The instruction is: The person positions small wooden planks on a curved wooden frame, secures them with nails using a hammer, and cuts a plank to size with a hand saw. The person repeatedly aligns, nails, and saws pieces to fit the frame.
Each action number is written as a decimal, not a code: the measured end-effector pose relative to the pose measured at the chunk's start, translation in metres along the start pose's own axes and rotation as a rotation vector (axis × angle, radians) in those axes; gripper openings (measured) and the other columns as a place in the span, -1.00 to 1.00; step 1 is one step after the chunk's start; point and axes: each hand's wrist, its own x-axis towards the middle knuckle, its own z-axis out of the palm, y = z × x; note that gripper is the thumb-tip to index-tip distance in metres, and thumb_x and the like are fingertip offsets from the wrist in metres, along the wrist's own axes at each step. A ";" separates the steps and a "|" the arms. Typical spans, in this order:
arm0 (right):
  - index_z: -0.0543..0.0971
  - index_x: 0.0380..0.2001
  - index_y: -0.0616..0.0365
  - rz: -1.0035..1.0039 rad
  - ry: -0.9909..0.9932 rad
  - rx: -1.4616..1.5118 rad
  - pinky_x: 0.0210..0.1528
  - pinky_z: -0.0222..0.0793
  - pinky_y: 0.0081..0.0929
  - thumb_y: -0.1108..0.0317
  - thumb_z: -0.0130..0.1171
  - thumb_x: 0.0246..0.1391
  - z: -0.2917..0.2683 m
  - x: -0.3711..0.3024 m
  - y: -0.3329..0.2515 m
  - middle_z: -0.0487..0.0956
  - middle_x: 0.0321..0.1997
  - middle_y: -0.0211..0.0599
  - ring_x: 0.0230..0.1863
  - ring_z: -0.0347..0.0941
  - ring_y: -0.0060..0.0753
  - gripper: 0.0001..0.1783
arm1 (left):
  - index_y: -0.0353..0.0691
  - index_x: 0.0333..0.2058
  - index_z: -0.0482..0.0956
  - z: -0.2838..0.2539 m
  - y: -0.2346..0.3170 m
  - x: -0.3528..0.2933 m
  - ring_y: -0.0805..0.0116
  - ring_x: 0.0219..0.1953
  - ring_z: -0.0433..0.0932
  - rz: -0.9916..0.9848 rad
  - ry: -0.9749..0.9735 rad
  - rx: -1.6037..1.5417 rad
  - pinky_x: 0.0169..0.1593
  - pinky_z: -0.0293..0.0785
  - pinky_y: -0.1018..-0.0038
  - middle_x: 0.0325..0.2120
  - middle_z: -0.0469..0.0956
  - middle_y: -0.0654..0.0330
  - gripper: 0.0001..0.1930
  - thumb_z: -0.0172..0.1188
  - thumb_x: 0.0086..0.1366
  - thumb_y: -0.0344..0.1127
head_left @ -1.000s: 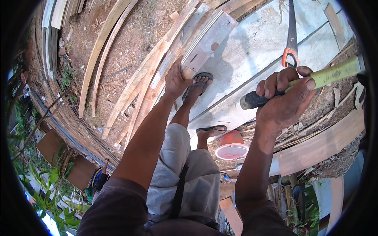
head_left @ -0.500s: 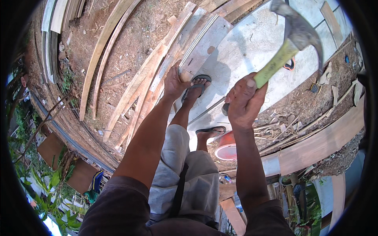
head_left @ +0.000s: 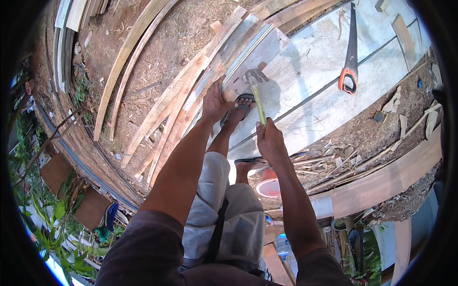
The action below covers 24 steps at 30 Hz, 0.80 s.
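Observation:
My right hand (head_left: pixel 272 138) is closed around the yellow-green handle of a claw hammer (head_left: pixel 258 102). The hammer's grey head is low, over the near end of a wooden board (head_left: pixel 238 85); whether it touches the wood I cannot tell. With fingers at one side and thumb stretched toward the other, my left hand (head_left: pixel 215 101) grips that same end of the board. Thin pale strips run lengthwise along the board. My sandalled foot (head_left: pixel 241 108) is right beside the left hand, partly behind the hammer handle.
A handsaw (head_left: pixel 350 62) with an orange-black handle lies on the pale slab (head_left: pixel 310 81) at the right. Long planks (head_left: pixel 129 66) spread over the ground to the left. A red bucket (head_left: pixel 268 187) stands by my other foot, near wood scraps (head_left: pixel 346 162).
The hammer has swung from high at the right down and left to the board's end, uncovering the handsaw. My left hand stays at the board.

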 end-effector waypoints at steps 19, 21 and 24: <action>0.38 0.00 0.13 -0.229 0.698 1.228 -0.54 0.34 -0.49 -0.19 -0.21 0.49 -0.068 -0.013 -0.027 0.34 -0.51 -0.41 -0.62 0.27 -0.57 -0.45 | -0.12 0.40 0.20 -0.002 0.001 -0.003 -0.11 0.27 0.40 -0.007 0.004 -0.052 0.29 0.37 0.13 0.17 0.45 -0.08 0.14 0.66 -0.18 -0.23; 0.37 -0.09 0.09 -0.330 0.795 1.249 -0.50 0.36 -0.43 -0.21 -0.20 0.48 -0.042 -0.009 -0.030 0.35 -0.53 -0.39 -0.60 0.31 -0.50 -0.47 | -0.13 0.40 0.20 -0.003 0.003 -0.005 -0.12 0.27 0.40 -0.042 -0.027 0.002 0.29 0.36 0.12 0.16 0.45 -0.08 0.14 0.65 -0.17 -0.23; 0.43 -0.14 0.13 0.153 -0.161 0.130 -0.47 0.38 -0.33 -0.03 -0.22 0.50 0.006 -0.009 -0.011 0.49 -0.51 -0.23 -0.55 0.46 -0.43 -0.56 | -0.15 0.40 0.19 -0.007 0.008 0.001 -0.13 0.27 0.39 -0.034 -0.025 0.031 0.30 0.35 0.11 0.16 0.45 -0.09 0.13 0.64 -0.16 -0.22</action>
